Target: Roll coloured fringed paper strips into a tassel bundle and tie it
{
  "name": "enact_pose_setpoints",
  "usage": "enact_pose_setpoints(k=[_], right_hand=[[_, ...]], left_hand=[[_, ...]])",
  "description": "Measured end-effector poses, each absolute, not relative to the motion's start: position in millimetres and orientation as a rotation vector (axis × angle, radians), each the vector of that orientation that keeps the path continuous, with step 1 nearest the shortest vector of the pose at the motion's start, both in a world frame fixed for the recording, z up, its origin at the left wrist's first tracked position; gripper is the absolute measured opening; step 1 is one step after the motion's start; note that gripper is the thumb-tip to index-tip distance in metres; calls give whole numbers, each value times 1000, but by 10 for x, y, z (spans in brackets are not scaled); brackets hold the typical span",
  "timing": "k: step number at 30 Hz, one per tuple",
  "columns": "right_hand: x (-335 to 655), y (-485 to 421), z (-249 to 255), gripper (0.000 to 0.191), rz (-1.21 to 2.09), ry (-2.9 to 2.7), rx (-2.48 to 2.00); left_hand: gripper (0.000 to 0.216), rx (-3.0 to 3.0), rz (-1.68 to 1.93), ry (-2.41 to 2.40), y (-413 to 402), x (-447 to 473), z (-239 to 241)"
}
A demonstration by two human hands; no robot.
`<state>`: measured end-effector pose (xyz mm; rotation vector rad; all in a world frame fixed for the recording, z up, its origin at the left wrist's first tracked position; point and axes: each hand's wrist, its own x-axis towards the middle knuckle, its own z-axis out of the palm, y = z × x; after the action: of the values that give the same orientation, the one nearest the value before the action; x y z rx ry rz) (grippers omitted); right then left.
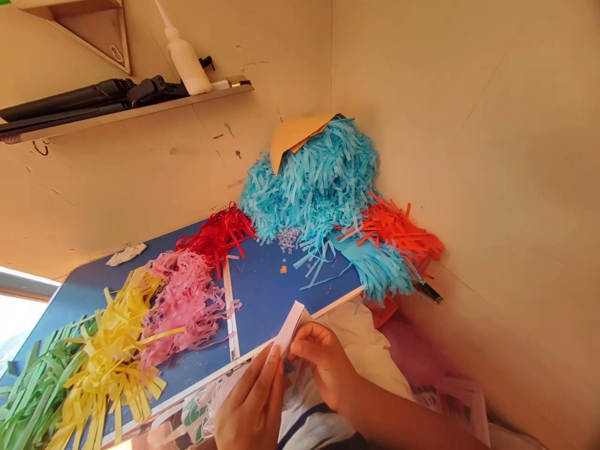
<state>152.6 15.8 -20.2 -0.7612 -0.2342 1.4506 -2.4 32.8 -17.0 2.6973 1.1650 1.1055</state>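
Note:
Both my hands meet at the near edge of a blue table (267,294). My left hand (250,406) and my right hand (325,365) pinch a small folded piece of white paper (290,328) between their fingertips, just above my lap. Loose white paper shreds (220,397) lie under my left hand. Piles of cut paper strips cover the table: green (28,400), yellow (110,362), pink (182,303), red (218,234), a big light-blue heap (319,184) and orange strips (398,231) in the corner.
A tan paper sheet (293,137) rests on top of the blue heap. A wall shelf (126,112) above carries black tools and a white glue bottle (187,59). Walls close in behind and on the right. A crumpled white scrap (124,253) lies at the table's far left.

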Motion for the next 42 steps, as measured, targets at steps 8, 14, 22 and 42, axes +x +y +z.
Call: enact_pose_setpoints(k=[8,14,22,42], right_hand=[[1516,145,-118,26,1495,-172,-792],[1526,131,-111,27,1518,-147,-737],[1516,102,-90,34,1495,-123,-835],[1496,124,-79,25,1422,-197,-892]], left_hand=[[28,2653,960,1282,289,-36,25],[22,2616,1003,1297,316,17,94],[22,2725,1044,1226,314,52,48],[26,2918,972,1182,330,65,62]])
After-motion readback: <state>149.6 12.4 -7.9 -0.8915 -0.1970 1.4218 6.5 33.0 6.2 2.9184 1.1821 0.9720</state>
